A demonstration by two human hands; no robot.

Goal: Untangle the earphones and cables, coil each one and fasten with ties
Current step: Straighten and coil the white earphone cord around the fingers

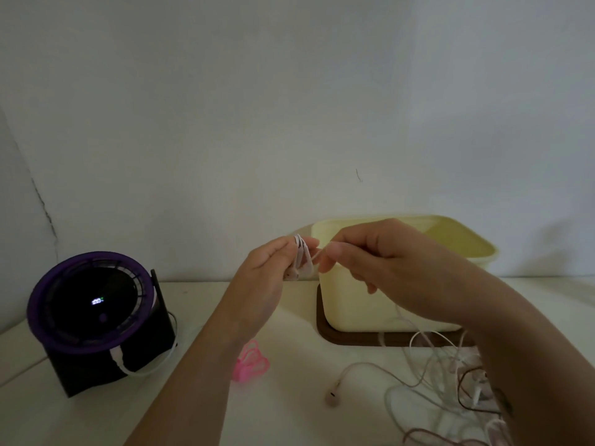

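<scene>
Cream box: contents unseen | left hand grips coil | right hand pinches cable

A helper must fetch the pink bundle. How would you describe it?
On the table, find the purple fan at left. Right of it, beside the left forearm, lies a small looped bundle. It alone is bright pink; the cables nearby are pale or brown.

On my left stood a small round desk fan with a purple plastic ring and black base, its tiny display lit, a white lead plugged in low. Ahead of me sat a pale yellow plastic tub on a dark brown wooden tray, both on the white tabletop against a cracked grey wall.
</scene>
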